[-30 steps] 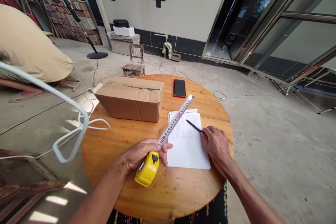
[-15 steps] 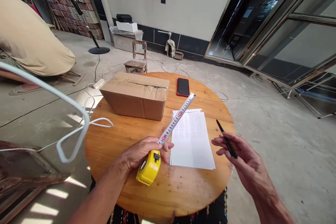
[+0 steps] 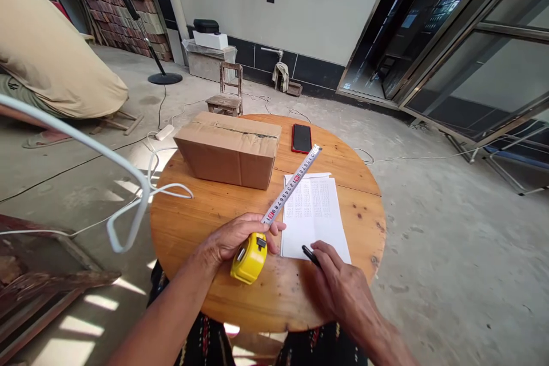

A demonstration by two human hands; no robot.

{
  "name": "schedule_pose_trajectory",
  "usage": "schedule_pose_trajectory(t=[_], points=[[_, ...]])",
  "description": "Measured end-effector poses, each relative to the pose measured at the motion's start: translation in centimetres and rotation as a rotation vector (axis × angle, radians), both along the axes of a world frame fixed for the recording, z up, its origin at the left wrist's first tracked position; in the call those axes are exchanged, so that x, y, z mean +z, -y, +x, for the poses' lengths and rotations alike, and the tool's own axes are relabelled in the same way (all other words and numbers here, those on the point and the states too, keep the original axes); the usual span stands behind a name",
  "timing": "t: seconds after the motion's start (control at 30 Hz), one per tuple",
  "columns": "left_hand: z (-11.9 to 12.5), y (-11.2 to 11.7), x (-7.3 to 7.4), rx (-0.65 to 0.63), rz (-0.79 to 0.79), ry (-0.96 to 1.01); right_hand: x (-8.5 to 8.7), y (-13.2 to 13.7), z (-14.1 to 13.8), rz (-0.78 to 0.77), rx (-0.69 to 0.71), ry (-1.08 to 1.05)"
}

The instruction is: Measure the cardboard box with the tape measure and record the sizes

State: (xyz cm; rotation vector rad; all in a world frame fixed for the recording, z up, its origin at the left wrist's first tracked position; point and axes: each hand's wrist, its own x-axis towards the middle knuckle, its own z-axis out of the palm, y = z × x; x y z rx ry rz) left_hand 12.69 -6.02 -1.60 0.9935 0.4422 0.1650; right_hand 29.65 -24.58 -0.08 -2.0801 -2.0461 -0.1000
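Fingers (image 3: 253, 219) of the left hand (image 3: 227, 238): closed, with the thumb against the blade (image 3: 291, 186) of one yellow tape measure (image 3: 249, 258); the case sits left of the paper's (image 3: 315, 234) near left corner. Fingers of the right hand (image 3: 345, 286): curled around one black pen (image 3: 311, 256) at the paper's near edge; contact between pen and paper cannot be confirmed from this angle. The single blade extends diagonally across the paper's far left corner. Figures (image 3: 307, 199) occupy the paper's far half, in several columns. Beyond the paper: one phone (image 3: 301, 138). Left of and beyond the paper: one cardboard box (image 3: 229, 154). Beneath the paper: one round wooden table (image 3: 364, 206). Well beyond the paper: one small chair (image 3: 226, 100).
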Motion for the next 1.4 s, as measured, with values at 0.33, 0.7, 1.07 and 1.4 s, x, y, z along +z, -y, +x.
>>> schedule_pose_trajectory(t=[0.33, 0.7, 1.07, 1.4], points=[[-0.6, -0.1, 0.3, 0.107, 0.048, -0.075, -0.3, -0.9, -2.1, -0.233, -0.019, 0.037], [-0.8, 0.2, 0.1, 0.058, 0.082, -0.043, -0.6, -1.6, -2.9, -0.277, -0.034, 0.016], [0.1, 0.4, 0.0, 0.05, 0.091, -0.018, -0.5, -1.3, -2.8, -0.292, -0.041, -0.155], [-0.1, 0.4, 0.2, 0.057, 0.062, -0.018, 3.6, 0.4, 2.2, 0.205, -0.455, -0.917]])
